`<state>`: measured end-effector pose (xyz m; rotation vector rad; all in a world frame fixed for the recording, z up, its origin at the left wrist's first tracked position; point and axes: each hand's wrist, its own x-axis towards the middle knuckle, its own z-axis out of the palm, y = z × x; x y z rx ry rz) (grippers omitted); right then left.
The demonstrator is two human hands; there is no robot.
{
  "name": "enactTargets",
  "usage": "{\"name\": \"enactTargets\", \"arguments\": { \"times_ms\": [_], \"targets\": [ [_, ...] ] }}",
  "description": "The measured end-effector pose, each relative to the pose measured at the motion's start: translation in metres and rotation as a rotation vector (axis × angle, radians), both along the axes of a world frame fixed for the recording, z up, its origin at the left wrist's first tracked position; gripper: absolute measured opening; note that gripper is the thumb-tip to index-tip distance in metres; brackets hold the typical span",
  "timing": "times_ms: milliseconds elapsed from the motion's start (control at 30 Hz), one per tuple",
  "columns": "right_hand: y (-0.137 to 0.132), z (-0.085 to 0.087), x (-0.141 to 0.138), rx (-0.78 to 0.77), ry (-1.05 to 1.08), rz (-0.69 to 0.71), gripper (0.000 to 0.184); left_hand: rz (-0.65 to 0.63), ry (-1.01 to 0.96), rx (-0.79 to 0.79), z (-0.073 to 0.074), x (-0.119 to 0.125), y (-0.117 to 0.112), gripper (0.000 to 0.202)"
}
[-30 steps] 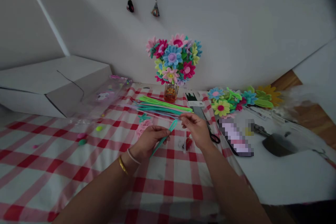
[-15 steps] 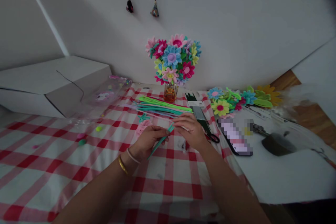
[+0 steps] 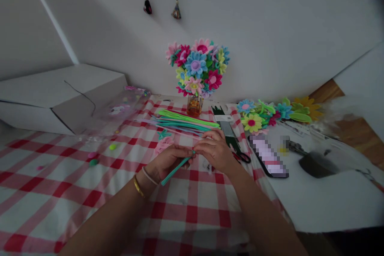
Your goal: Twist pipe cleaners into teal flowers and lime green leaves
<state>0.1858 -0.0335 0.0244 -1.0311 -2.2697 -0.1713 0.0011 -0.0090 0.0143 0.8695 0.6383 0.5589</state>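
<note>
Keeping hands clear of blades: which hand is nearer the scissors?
Right. The right hand is close beside the scissors, on their left side; the left hand, gripping a teal pipe cleaner, is farther away, beyond the right hand.

A bundle of pipe cleaners [image 3: 186,122] is lying just ahead of the hands, scissors [image 3: 242,157] are sitting beside the right hand [image 3: 214,153], and pom-poms [image 3: 93,163] are dotting the checked tablecloth [image 3: 192,214] off past the left hand [image 3: 168,163].

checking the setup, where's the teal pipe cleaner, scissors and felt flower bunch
Teal pipe cleaner [image 3: 167,179], head view, its free end
Scissors [image 3: 249,159], head view, black handle loop
Felt flower bunch [image 3: 195,66], head view, blue centre flower
</note>
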Motion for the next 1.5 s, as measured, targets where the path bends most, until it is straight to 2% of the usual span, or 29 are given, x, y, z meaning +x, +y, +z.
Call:
{"name": "enactTargets", "arguments": {
  "times_ms": [267,367,467,533,600,667,700,767,833,933,1000,1067,1200,1267,1367,1500],
  "targets": [
    [-0.005,0.008,0.0,0.039,-0.061,0.058,0.014,-0.029,0.024,0.016,0.0,-0.001,0.0,0.009],
    [-0.009,0.01,-0.003,0.033,-0.079,0.037,0.016,-0.012,0.069,0.057,0.0,0.0,-0.001,0.008],
    [-0.012,0.009,-0.009,-0.025,-0.093,-0.01,0.016,0.028,0.21,0.251,-0.002,0.002,-0.003,0.009],
    [-0.012,0.007,-0.013,-0.102,-0.067,-0.037,0.013,0.096,0.368,0.529,-0.003,0.004,-0.005,0.012],
    [-0.011,0.004,-0.014,-0.246,0.053,-0.088,0.01,0.183,0.507,0.891,-0.004,0.005,-0.007,0.015],
    [-0.008,0.001,-0.013,-0.503,0.27,-0.141,0.009,0.227,0.564,1.236,-0.005,0.006,-0.01,0.017],
    [-0.007,0.0,-0.011,-0.68,0.398,-0.144,0.01,0.227,0.566,1.366,-0.005,0.006,-0.012,0.018],
    [-0.005,-0.001,-0.008,-1.0,0.644,-0.083,0.009,0.212,0.532,1.498,-0.004,0.004,-0.016,0.019],
    [-0.005,-0.001,-0.006,-1.215,0.875,0.003,0.008,0.211,0.48,1.526,-0.002,0.003,-0.02,0.019],
    [-0.006,0.0,-0.006,-1.373,1.077,0.078,0.01,0.256,0.486,1.528,0.003,0.002,-0.023,0.018],
    [-0.006,0.001,-0.005,-1.323,1.061,0.063,0.012,0.303,0.507,1.453,0.006,0.003,-0.021,0.017],
    [-0.005,0.003,-0.001,-1.153,0.975,0.031,0.017,0.31,0.455,1.204,0.007,0.003,-0.016,0.015],
    [-0.003,0.009,0.003,-0.845,0.873,0.043,0.02,0.266,0.169,0.462,0.004,0.004,-0.009,0.009],
    [-0.004,0.011,0.002,-0.748,0.81,0.072,0.028,0.244,0.06,0.257,0.002,0.005,-0.008,0.006],
    [-0.007,0.01,-0.004,-0.691,0.739,0.094,0.018,0.206,0.009,0.152,0.002,0.007,-0.011,0.007],
    [-0.009,0.007,-0.007,-0.702,0.774,0.028,0.014,0.207,0.017,0.153,0.004,0.01,-0.015,0.011]
  ]
}}
